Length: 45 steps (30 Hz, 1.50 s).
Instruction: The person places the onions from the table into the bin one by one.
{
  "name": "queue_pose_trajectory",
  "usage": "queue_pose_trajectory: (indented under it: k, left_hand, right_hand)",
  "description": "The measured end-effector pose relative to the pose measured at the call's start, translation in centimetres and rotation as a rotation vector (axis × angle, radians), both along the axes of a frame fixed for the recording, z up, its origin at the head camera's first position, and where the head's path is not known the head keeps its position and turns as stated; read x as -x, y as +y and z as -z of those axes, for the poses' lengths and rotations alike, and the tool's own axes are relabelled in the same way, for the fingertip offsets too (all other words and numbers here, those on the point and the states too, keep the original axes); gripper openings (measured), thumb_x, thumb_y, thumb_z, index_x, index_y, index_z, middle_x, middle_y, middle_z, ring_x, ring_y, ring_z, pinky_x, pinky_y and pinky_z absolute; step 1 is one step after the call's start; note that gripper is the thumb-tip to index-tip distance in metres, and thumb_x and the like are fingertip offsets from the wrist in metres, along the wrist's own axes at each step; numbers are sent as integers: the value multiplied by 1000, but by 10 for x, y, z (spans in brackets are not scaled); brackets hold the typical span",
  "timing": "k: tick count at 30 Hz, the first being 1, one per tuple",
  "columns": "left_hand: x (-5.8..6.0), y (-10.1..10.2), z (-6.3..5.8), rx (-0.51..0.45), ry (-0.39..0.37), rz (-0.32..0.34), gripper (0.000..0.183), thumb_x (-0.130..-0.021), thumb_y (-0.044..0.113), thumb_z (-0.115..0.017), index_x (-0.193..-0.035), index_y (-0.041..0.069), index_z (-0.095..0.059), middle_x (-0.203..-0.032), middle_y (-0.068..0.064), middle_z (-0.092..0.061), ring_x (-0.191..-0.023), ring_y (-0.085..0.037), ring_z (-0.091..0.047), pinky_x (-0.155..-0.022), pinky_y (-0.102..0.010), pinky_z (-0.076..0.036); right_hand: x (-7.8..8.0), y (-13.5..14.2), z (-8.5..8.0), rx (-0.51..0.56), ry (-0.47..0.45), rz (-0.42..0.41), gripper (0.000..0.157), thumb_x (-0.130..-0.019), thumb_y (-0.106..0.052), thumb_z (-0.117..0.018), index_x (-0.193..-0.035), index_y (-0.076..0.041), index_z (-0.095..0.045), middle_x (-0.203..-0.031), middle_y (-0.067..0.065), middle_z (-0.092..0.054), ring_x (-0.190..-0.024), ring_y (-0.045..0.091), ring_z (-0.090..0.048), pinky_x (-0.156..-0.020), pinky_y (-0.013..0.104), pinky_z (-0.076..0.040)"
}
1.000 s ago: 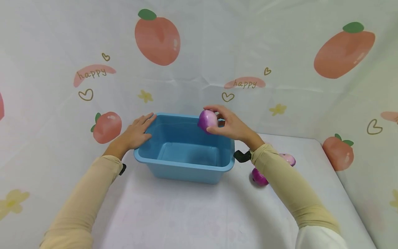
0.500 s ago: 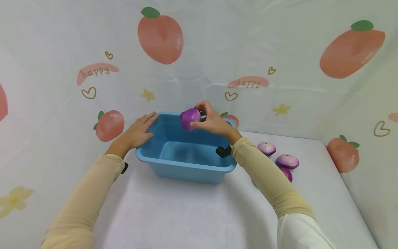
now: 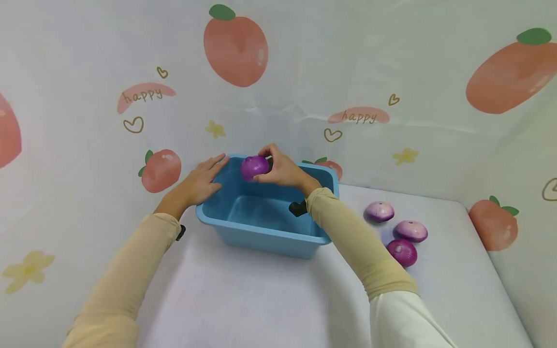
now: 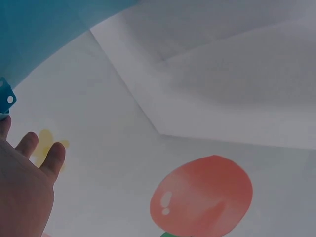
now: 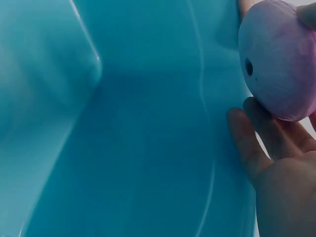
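A purple onion is pinched between the thumb and fingers of my right hand, above the far left part of a blue plastic basin. In the right wrist view the onion shows its pale side with a small dark hole, over the basin's interior. My left hand rests on the basin's left rim with its fingers extended. The left wrist view catches part of that hand beside the blue basin wall.
Right of the basin, three more onions lie on the white-covered table: one pale-topped, another pale-topped and a darker purple one. A white cloth printed with fruit hangs behind the table.
My right hand has carried the onion leftward across the basin, turning it so its purple side faces the head camera. The left hand stays on the rim. The view has shifted slightly.
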<state>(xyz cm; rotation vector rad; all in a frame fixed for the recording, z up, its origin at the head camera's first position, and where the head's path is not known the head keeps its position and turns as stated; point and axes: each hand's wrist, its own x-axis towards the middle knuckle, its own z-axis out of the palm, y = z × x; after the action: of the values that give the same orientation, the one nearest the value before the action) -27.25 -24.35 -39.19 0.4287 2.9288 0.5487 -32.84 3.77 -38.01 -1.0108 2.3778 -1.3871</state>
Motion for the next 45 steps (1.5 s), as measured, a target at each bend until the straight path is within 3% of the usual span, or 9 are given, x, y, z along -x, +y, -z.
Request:
queue_pose_trajectory:
  k: [6,22,33,40,45]
  left_hand:
    - [-1,-1,3,-13,9,-9,78,-97,24,-46,-166,27,-10,-174,-5,-9,-158,-44,-9,-117,-78,-20]
    - [0,-4,3,-28,19,15,76,-97,22,-43,-166,26,-10,-175,-4,-8,-159,-44,-9,-118,-78,-16]
    - [1,1,8,-49,27,17,75,-97,22,-41,-166,26,-11,-175,-4,-9,-160,-44,-7,-121,-75,-10]
    - [0,-1,7,-73,39,-9,76,-96,21,-43,-166,28,-13,-174,-2,-10,-160,-43,-8,-120,-76,-14]
    - [0,-2,8,-72,31,-16,77,-96,21,-42,-166,30,-11,-175,-1,-9,-160,-42,-6,-120,-76,-12]
  right_hand:
    - [2,-14,4,-131,70,-41,84,-79,-27,-82,-151,-7,-42,-146,12,-50,-132,27,-51,-101,40,-57]
    - [7,-43,24,-353,124,-140,82,-84,-42,-80,-153,-14,-45,-147,6,-53,-133,22,-54,-106,36,-54]
    - [6,-35,48,-452,9,-93,83,-83,-39,-83,-154,-20,-44,-158,5,-46,-144,27,-45,-115,44,-47]
    - [6,-38,58,-496,1,-169,81,-86,-29,-81,-156,-16,-42,-159,9,-45,-147,29,-43,-120,45,-42]
    - [5,-41,64,-554,-10,-168,82,-85,-23,-83,-156,-14,-42,-157,10,-46,-147,29,-44,-122,44,-39]
